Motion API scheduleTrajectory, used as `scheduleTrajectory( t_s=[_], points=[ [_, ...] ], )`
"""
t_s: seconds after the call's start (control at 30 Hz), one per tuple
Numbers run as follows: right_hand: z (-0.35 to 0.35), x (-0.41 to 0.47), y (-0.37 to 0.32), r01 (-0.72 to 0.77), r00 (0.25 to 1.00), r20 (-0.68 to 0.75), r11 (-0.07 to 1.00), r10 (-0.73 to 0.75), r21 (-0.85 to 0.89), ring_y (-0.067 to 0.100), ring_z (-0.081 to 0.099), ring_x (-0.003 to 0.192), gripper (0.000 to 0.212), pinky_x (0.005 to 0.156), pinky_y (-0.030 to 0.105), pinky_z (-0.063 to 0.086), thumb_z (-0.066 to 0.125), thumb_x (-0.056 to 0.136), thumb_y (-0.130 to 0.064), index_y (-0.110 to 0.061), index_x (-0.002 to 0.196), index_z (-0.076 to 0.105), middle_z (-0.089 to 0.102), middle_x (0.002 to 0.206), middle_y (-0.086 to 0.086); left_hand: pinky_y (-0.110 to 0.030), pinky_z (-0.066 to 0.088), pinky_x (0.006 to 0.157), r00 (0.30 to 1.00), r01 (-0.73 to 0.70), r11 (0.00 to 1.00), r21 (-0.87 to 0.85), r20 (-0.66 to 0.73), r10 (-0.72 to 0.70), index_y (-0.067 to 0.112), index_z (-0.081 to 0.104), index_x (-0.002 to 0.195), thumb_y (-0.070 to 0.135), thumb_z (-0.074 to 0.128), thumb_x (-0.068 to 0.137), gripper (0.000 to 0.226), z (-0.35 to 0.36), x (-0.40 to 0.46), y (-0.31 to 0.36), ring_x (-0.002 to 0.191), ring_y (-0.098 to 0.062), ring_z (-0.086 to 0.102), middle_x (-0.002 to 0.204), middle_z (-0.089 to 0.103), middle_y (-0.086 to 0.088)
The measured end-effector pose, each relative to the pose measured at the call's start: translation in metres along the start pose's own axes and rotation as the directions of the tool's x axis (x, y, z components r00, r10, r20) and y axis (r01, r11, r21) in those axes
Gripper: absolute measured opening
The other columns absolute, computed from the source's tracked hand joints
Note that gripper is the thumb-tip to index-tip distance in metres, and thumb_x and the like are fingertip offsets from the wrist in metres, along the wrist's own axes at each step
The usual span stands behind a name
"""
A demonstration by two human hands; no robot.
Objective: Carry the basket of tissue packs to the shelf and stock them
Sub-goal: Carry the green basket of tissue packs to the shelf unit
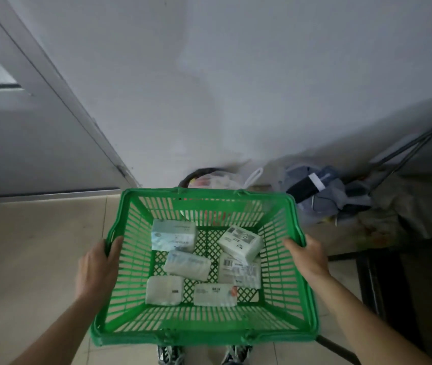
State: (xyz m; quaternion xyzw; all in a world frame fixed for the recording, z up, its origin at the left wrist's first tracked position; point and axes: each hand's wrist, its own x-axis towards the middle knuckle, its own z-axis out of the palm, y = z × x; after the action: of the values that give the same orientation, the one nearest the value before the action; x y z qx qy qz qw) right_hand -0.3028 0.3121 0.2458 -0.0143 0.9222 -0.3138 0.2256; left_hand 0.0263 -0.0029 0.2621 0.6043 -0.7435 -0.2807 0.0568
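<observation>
My main worry is the load shifting: I have the green basket (204,264) held up off the floor between both hands, and if I tip it or swing it as I turn, the loose tissue packs (187,265) could slide to one end and drag that rim down out of my grip. The left hand (96,270) is clamped on the left rim with the thumb hooked inside the wall and the fingers outside; the right hand (308,255) grips the opposite rim the same way, thumb over the edge. Neither hand is on a handle, so I judge the hold depends on squeezing slatted plastic that may flex. Clutter lies on the floor beyond my right hand, a plastic bag (315,191) of bundled cloth and what looks like a bin (201,173) just past the far rim, and I could catch the basket or a foot on it. No shelf is in view, only a bare wall (236,75) ahead, so carrying is all still to do. The basket is bright green lattice, open-topped, with six pale, soft-looking rectangular packs scattered flat and tilted across its bottom, between my two hands.
</observation>
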Motion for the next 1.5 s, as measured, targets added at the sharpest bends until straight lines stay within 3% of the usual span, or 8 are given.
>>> scheduleTrajectory(
  t_s=[0.23,0.43,0.57,0.77,0.9,1.07,1.2,1.5],
  points=[
    [-0.111,-0.045,-0.112,0.134,0.985,-0.119,0.99,-0.127,0.052,0.003,0.052,0.055,0.028,0.049,0.024,0.037,0.078,0.084,-0.035,-0.02,0.067,0.063,0.058,0.058,-0.01,-0.041,0.032,0.057,0.986,-0.14,0.986,-0.089,-0.106,0.13,0.013,0.048,0.07,0.036,0.056,0.103,0.041,-0.134,-0.012,0.093,0.054,-0.027,0.041,0.056,0.05,-0.002],
    [-0.215,-0.086,-0.187,0.168,0.973,-0.168,0.985,-0.158,0.046,0.035,0.067,0.077,0.026,0.066,0.037,0.049,0.076,0.084,-0.033,-0.007,0.083,0.073,0.069,0.073,0.015,-0.04,0.036,0.066,0.973,-0.22,0.972,-0.08,-0.09,0.213,0.009,0.051,0.072,0.039,0.055,0.104,0.043,-0.23,-0.021,0.193,0.072,-0.033,0.052,0.064,0.052,-0.009],
    [-0.284,-0.111,-0.223,0.213,0.96,-0.201,0.975,-0.196,0.066,0.028,0.064,0.063,0.03,0.043,0.024,0.039,0.076,0.084,-0.035,-0.014,0.068,0.063,0.058,0.057,-0.003,-0.041,0.039,0.064,0.951,-0.299,0.952,-0.073,-0.105,0.29,0.01,0.051,0.068,0.042,0.055,0.102,0.047,-0.283,-0.033,0.253,0.069,-0.033,0.053,0.061,0.053,-0.012],
    [-0.375,-0.133,-0.25,0.214,0.955,-0.237,0.969,-0.181,0.121,0.027,0.063,0.071,0.024,0.061,0.03,0.044,0.077,0.083,-0.033,-0.012,0.077,0.068,0.066,0.071,0.006,-0.036,0.035,0.053,0.906,-0.415,0.91,-0.016,-0.105,0.411,0.009,0.054,0.066,0.046,0.054,0.101,0.051,-0.331,-0.04,0.335,0.056,-0.03,0.049,0.061,0.057,-0.016],
    [-0.422,-0.149,-0.247,0.193,0.944,-0.299,0.969,-0.14,0.155,0.011,0.059,0.059,0.023,0.05,0.02,0.04,0.077,0.082,-0.03,-0.009,0.078,0.07,0.067,0.073,0.011,-0.038,0.042,0.059,0.853,-0.516,0.855,0.052,-0.062,0.518,0.003,0.062,0.076,0.049,0.05,0.102,0.055,-0.343,-0.042,0.392,0.058,-0.031,0.052,0.067,0.06,-0.019],
    [-0.478,-0.173,-0.216,0.142,0.924,-0.38,0.967,-0.052,0.213,0.017,0.064,0.068,0.028,0.055,0.026,0.044,0.075,0.088,-0.031,-0.003,0.094,0.075,0.07,0.077,0.009,-0.033,0.037,0.052,0.782,-0.623,0.781,0.046,-0.008,0.624,0.002,0.063,0.075,0.05,0.049,0.103,0.057,-0.337,-0.068,0.463,0.055,-0.027,0.053,0.063,0.057,-0.014],
    [-0.519,-0.199,-0.184,0.104,0.899,-0.436,0.953,0.032,0.285,0.018,0.062,0.077,0.026,0.078,0.033,0.047,0.073,0.093,-0.032,-0.014,0.11,0.066,0.064,0.088,0.002,-0.033,0.037,0.052,0.723,-0.689,0.724,-0.002,0.068,0.688,0.001,0.061,0.079,0.051,0.048,0.103,0.057,-0.325,-0.1,0.512,0.058,-0.028,0.053,0.068,0.057,-0.016],
    [-0.579,-0.313,-0.088,-0.082,0.741,-0.594,0.92,0.313,0.383,0.032,0.071,0.095,0.031,0.086,0.039,0.059,0.076,0.089,-0.029,-0.008,0.11,0.068,0.071,0.104,0.015,-0.04,0.048,0.069,0.462,-0.864,0.498,-0.076,0.274,0.843,-0.002,0.063,0.092,0.058,0.045,0.101,0.062,-0.277,-0.192,0.606,0.077,-0.04,0.062,0.086,0.063,-0.025]
  ],
)
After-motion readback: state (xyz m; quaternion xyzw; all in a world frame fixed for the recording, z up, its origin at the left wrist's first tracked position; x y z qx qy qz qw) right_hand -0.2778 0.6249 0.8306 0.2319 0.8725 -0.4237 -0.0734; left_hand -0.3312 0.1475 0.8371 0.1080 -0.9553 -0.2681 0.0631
